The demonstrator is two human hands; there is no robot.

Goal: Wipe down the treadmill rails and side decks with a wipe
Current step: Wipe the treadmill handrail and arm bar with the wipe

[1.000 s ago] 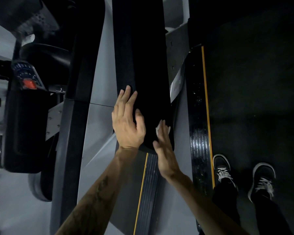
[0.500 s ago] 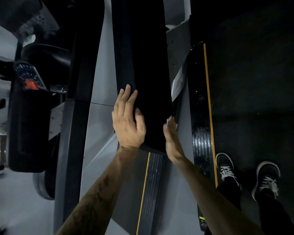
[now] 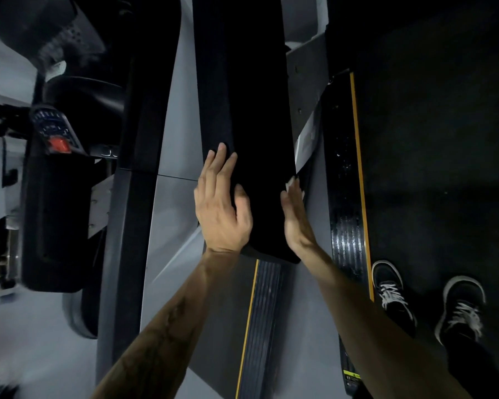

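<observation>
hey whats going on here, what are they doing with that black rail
A person is wiping a treadmill's black rail. The left hand lies flat on the rail's left edge, steadying it. The right hand presses a white wipe against the rail's right side, near its lower end.

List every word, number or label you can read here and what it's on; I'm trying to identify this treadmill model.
No text here can be read.
Console panel: bluish markings above a red button, too blurred to read.
Pale sticker beside the black rail: print too dim to read.
Green label at the near end of the side deck: too small to read.
No brand name shows.
</observation>
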